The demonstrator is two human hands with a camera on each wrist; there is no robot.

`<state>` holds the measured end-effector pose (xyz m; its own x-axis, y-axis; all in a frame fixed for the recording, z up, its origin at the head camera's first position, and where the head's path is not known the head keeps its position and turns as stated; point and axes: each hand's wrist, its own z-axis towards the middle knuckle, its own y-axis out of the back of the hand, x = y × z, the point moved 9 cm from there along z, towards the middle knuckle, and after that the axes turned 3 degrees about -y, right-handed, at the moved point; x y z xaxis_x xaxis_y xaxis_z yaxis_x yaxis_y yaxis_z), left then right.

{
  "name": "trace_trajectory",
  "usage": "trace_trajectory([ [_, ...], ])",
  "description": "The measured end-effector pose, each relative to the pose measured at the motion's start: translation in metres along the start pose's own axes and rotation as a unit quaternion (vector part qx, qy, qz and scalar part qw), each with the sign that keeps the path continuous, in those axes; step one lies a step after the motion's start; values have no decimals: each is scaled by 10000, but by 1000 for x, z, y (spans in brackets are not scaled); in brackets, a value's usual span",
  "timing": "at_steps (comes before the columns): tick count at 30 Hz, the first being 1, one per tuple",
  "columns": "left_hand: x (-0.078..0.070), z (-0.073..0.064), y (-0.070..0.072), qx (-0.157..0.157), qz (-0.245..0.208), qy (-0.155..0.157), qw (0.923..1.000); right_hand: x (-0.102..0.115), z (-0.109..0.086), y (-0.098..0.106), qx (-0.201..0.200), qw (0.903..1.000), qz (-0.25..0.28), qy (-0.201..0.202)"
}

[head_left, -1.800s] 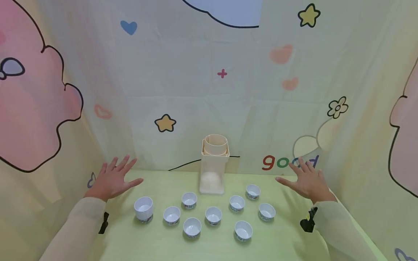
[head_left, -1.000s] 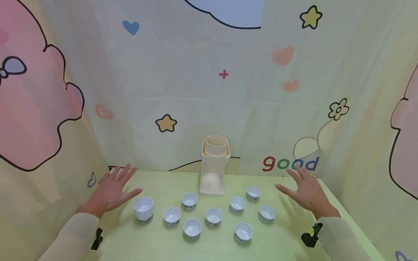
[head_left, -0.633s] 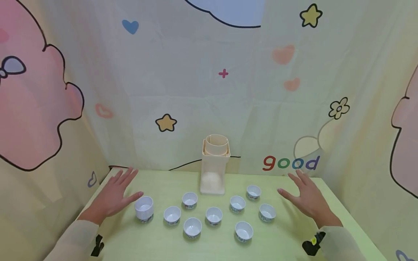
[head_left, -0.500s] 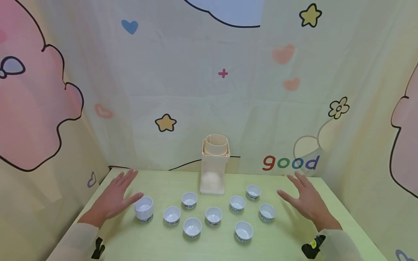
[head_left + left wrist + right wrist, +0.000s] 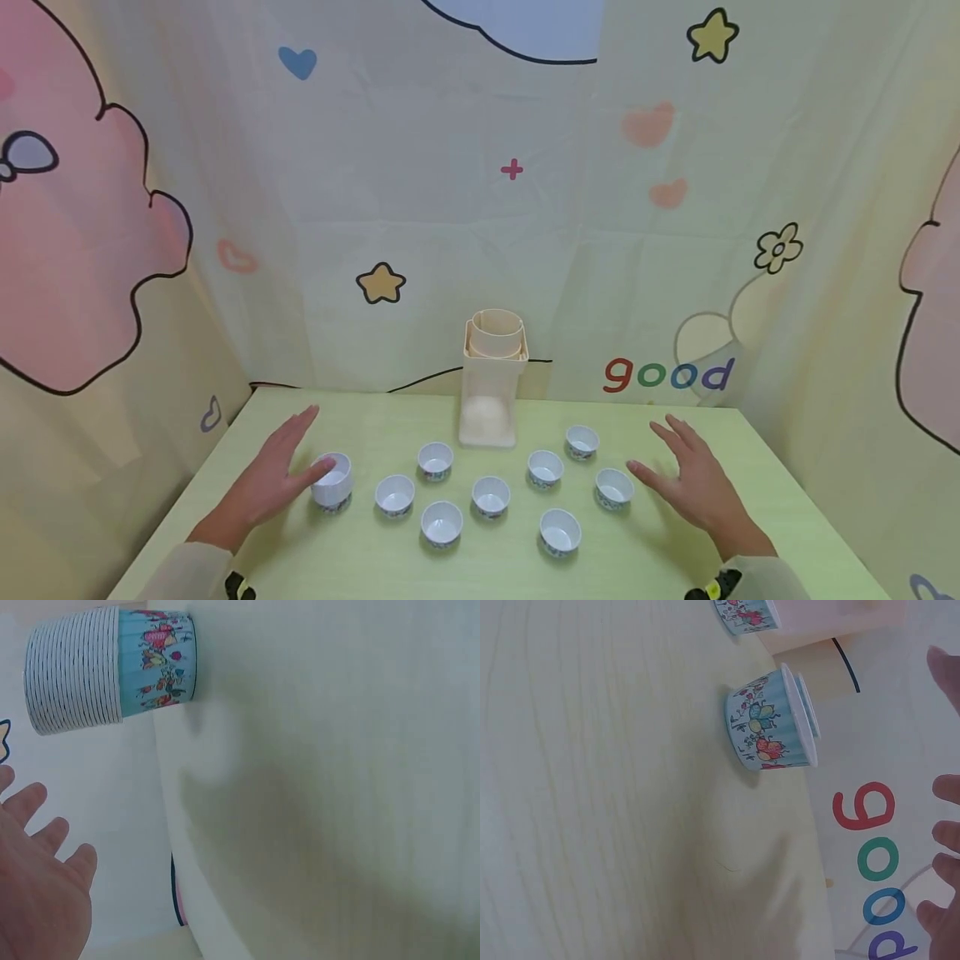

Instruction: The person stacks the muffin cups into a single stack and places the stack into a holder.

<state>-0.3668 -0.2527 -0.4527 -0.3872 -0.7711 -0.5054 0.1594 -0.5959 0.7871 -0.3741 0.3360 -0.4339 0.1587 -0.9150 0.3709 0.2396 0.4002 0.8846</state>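
White cup stack [image 5: 333, 490], axis vertical, opening upward

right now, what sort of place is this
Probably a booth for tabletop work: pale cartoon-printed fabric drapes hang behind and beside a pale green, wood-grained table bearing round, white-rimmed, paper-like cups.

Patterned cup [image 5: 769, 724] and right grip [image 5: 949, 836] stand apart

The light-blue cup, printed with small colourful figures, rests base-down on the pale, wood-grained surface [image 5: 592, 787]. A white rim [image 5: 807, 705] of another cup peeks from just behind it. A similar cup [image 5: 746, 613], cut by the top edge, sits near a pale pinkish object [image 5: 832, 622]. Along the right edge, the bare hand's fingers show in part, spread before the backdrop [image 5: 892, 727], where the word "good" [image 5: 861, 859] runs sideways in red, green, blue and purple. A soft shadow [image 5: 757, 900] crosses the surface.
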Motion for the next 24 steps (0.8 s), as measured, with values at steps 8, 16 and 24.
trace_trajectory([
  [8,-2,-9,-5,-161,-492,122,9986,1,-9,-10,-40,9987,489,-131],
  [16,4,-15,-12,-451,-786,218,9956,2,-19,-26,-96,9949,974,-224],
  [24,8,-16,-17,-194,-1646,531,9847,0,-23,-37,-64,9916,1231,-386],
])
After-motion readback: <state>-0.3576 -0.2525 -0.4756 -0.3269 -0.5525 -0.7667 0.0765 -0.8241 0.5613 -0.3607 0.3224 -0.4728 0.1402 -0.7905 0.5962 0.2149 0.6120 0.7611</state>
